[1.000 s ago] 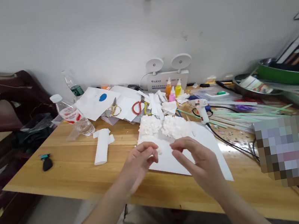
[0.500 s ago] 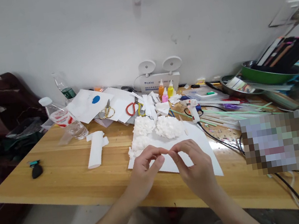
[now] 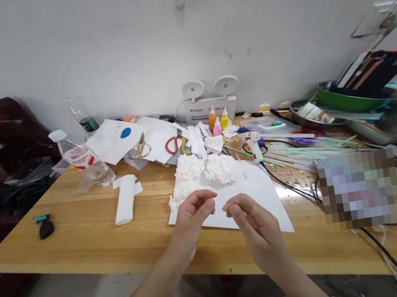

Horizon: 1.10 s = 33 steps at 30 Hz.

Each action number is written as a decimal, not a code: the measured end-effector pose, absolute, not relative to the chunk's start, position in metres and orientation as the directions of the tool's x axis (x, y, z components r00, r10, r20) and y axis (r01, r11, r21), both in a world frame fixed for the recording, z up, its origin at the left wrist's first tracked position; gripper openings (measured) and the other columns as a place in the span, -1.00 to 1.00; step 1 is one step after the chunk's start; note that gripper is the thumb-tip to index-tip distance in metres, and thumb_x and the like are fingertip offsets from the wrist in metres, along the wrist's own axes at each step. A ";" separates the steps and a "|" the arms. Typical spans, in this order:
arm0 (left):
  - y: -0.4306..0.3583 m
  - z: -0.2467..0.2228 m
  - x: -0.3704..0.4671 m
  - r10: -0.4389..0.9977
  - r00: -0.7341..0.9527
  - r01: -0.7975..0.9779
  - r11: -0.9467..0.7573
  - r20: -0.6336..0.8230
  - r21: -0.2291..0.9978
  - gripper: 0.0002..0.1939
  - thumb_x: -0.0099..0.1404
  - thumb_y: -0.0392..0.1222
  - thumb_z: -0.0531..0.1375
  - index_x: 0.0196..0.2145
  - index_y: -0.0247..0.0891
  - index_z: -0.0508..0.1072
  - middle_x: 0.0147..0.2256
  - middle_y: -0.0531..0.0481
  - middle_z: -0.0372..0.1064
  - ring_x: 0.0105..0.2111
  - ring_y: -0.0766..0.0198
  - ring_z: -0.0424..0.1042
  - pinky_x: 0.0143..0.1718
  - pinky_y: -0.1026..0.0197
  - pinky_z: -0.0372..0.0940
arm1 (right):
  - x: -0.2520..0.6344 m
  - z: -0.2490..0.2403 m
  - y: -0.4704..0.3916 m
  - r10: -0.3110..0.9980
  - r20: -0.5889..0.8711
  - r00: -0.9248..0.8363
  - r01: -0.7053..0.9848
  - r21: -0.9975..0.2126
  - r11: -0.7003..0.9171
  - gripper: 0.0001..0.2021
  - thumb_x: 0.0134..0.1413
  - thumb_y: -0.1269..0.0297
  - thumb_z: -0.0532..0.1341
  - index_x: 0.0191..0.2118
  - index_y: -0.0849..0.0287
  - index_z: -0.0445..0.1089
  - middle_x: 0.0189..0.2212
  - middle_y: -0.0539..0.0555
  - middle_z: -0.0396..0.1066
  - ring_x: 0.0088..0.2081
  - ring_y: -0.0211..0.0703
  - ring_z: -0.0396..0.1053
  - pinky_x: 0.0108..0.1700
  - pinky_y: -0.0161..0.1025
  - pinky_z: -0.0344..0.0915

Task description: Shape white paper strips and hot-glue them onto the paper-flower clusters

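My left hand (image 3: 194, 214) hovers over the near edge of a white paper sheet (image 3: 258, 194), its fingers curved and a small gap between thumb and fingertips; nothing shows in it. My right hand (image 3: 255, 220) is beside it, thumb closed against the bent fingers. Whatever it pinches, if anything, is hidden or too small to make out. Between the two hands there is a narrow gap. Just beyond them, fluffy white clumps (image 3: 222, 168) lie on the sheet, with a thin wooden stick (image 3: 242, 166) to their right.
A hot glue gun (image 3: 254, 147) stands right of the sheet, its cord trailing right. Scissors (image 3: 140, 148), paper strips (image 3: 196, 141) and small paint bottles (image 3: 224, 119) are behind. A white paper tube (image 3: 126, 200) and water bottle (image 3: 83, 159) are left; a green pan (image 3: 350, 97) is far right.
My fingertips have come apart: they met over the sheet before, and now a gap separates the hands. The right hand has dropped slightly. The objects on the table have not moved.
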<state>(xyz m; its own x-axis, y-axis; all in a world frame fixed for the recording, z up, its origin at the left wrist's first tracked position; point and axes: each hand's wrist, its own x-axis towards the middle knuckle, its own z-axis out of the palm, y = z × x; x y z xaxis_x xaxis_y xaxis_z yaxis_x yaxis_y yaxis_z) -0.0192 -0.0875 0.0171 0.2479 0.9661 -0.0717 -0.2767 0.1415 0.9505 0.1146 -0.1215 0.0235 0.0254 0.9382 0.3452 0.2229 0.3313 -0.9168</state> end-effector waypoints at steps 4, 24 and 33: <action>-0.089 0.015 -0.016 0.966 0.253 -0.263 0.126 -0.057 0.957 -0.83 0.13 -0.13 0.19 -0.33 -0.25 0.38 -0.46 0.07 0.24 -0.41 0.40 0.22 -0.33 0.34 0.13 | 0.108 0.025 -0.121 0.937 0.344 0.066 0.198 -0.925 0.325 -0.91 0.08 0.33 0.09 -0.38 0.15 0.33 -0.46 0.01 0.32 -0.37 -0.23 0.25 -0.33 -0.28 0.20; -0.105 0.006 -0.014 0.964 0.266 -0.081 0.037 -0.015 0.996 -0.87 0.11 -0.16 0.20 -0.44 -0.29 0.35 -0.49 0.07 0.23 -0.45 0.41 0.20 -0.39 0.37 0.13 | 0.118 -0.008 -0.128 0.947 0.305 0.099 0.529 -0.822 0.209 -0.78 0.18 0.26 -0.12 -0.43 0.15 0.14 -0.57 -0.04 0.16 -0.52 -0.28 0.16 -0.46 -0.34 0.14; -0.114 -0.006 -0.063 0.971 0.231 0.282 -0.136 0.070 0.950 -0.83 0.22 -0.13 0.07 -0.43 -0.25 0.35 -0.46 0.02 0.28 -0.40 0.31 0.28 -0.33 0.30 0.18 | 0.197 -0.027 -0.096 0.974 0.172 0.145 0.745 -0.667 0.007 -0.78 -0.07 0.17 0.15 -0.29 0.16 0.25 -0.50 -0.02 0.29 -0.54 -0.26 0.23 -0.47 -0.32 0.17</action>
